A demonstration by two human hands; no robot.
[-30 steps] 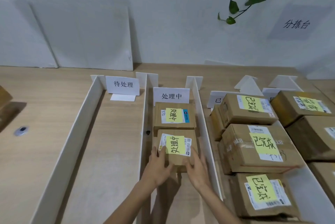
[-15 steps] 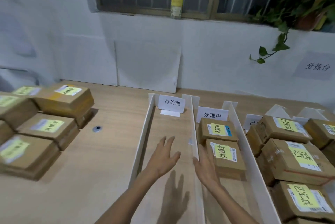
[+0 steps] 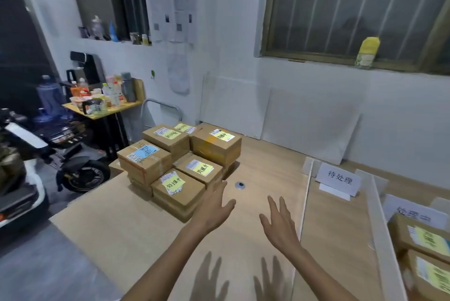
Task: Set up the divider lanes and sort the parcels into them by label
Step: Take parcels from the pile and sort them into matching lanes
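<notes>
Brown cardboard parcels (image 3: pixel 180 162) stand stacked left of centre in the frame, on the far left part of your pale wooden table (image 3: pixel 117 232). A small round metal disc (image 3: pixel 240 185) lies on the table top just right of the stack, between it and the first white divider board (image 3: pixel 305 205). At centre right, a white sign card with black characters (image 3: pixel 338 180) stands at the far end of the lane behind that board. A second white divider board (image 3: pixel 382 227) closes the lane off. At the right edge, two more yellow-labelled cardboard boxes (image 3: pixel 421 237) lie in the next lane. Large white foam sheets (image 3: pixel 292 125) lean on the wall behind. Off the table at the left stand a dark scooter (image 3: pixel 73 162) and a yellow side table crowded with bottles and cups (image 3: pixel 102 108).

Most boxes in the stack carry a yellow note with handwritten characters over a white shipping label. One on the left side has a blue note (image 3: pixel 143 153) instead. The nearest box (image 3: pixel 177 191) sits at the front corner.

Your left hand (image 3: pixel 214 208) hovers with fingers spread and holds nothing, its fingertips just beside that nearest box. Your right hand (image 3: pixel 280 225) hangs over bare wood near the first divider, fingers also apart and holding nothing.

Half a second ago you faced the lanes, with both hands over them. Now your view has swung left, so the stack is near centre, and your hands have crossed out of the lanes toward it.
</notes>
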